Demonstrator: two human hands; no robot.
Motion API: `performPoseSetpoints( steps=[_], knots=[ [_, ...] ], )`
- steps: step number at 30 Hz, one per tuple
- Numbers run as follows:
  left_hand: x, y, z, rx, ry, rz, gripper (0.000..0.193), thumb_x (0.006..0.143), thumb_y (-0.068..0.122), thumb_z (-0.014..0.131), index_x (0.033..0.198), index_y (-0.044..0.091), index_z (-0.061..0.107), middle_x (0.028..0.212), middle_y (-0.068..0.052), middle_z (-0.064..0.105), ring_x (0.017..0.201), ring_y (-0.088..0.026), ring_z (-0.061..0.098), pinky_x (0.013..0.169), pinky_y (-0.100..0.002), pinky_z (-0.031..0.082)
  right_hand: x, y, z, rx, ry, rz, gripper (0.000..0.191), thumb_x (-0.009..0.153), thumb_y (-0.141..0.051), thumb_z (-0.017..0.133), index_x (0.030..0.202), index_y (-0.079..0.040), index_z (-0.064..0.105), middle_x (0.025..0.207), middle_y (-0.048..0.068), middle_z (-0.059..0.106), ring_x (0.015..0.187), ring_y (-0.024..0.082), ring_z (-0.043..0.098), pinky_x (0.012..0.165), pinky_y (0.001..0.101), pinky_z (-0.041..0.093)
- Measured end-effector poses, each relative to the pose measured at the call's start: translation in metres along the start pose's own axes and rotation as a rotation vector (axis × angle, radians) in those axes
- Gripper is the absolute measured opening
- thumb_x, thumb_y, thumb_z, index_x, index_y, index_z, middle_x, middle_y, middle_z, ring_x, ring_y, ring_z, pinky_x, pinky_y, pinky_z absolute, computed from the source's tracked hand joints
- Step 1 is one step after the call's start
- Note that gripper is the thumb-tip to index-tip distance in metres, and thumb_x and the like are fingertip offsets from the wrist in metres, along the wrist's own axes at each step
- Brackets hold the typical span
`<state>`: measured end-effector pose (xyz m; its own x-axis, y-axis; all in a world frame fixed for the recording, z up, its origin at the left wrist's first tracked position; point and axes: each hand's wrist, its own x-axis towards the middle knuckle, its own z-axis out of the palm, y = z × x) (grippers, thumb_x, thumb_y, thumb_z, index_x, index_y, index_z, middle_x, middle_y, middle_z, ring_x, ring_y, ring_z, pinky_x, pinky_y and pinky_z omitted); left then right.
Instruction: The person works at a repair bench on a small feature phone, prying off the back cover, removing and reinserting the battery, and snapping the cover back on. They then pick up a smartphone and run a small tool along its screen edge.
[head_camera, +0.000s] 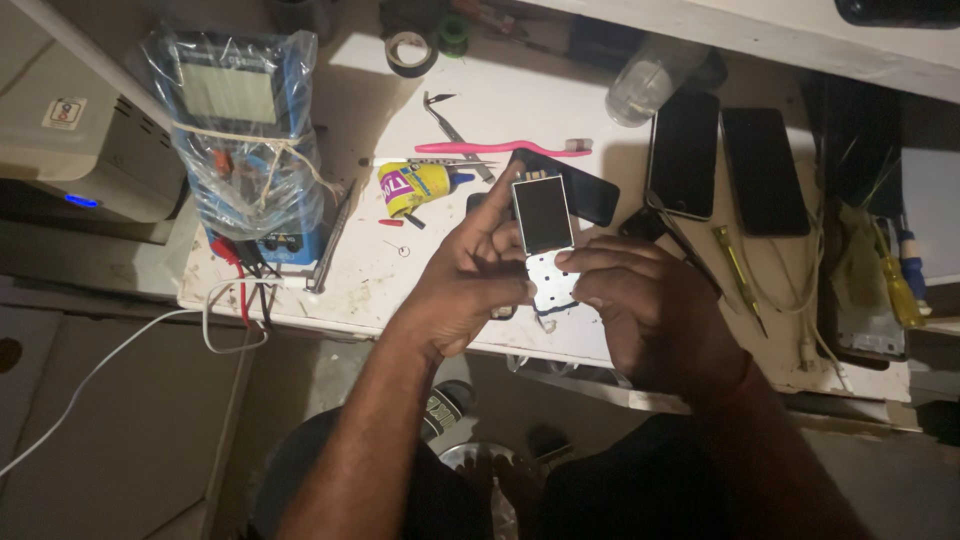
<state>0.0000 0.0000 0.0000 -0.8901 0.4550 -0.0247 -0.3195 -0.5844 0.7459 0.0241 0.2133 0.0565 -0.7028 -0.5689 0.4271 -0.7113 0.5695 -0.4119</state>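
Both my hands hold a small opened phone (545, 240) over the front of a white workbench (370, 280). Its dark screen faces up and a white keypad board shows below it. My left hand (470, 275) grips its left side, thumb by the screen's edge. My right hand (650, 300) holds the lower right, with fingers pressed on the white board.
A multimeter (240, 130) wrapped in plastic stands at the left with red and black leads. A yellow glue bottle (415, 187), pink toothbrush (500, 148), tweezers (455, 130), tape rolls (410, 50), several dark phones (685, 150), a screwdriver (738, 275) and white cables lie around.
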Motion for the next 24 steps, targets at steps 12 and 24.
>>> performPoseSetpoints(
  steps=[12, 24],
  knots=[
    [0.001, -0.001, 0.004, -0.008, 0.008, -0.011, 0.114, 0.072, -0.023, 0.061, 0.168, 0.022, 0.021, 0.121, -0.014, 0.066, 0.087, -0.012, 0.063, 0.072, -0.028, 0.058, -0.005, 0.003, 0.0, -0.01, 0.045, -0.079, 0.016, 0.089, -0.002, 0.074, 0.097, -0.006, 0.061, 0.107, 0.015, 0.075, 0.104, 0.025, 0.075, 0.1, 0.042, 0.061],
    [0.002, 0.003, -0.003, -0.037, -0.012, -0.001, 0.115, 0.072, -0.023, 0.062, 0.169, 0.022, 0.02, 0.121, -0.014, 0.065, 0.088, -0.012, 0.063, 0.074, -0.029, 0.058, 0.002, 0.002, 0.003, 0.036, 0.043, -0.061, 0.014, 0.09, 0.005, 0.068, 0.098, -0.004, 0.06, 0.107, 0.016, 0.075, 0.106, 0.027, 0.076, 0.103, 0.0438, 0.06]
  ],
)
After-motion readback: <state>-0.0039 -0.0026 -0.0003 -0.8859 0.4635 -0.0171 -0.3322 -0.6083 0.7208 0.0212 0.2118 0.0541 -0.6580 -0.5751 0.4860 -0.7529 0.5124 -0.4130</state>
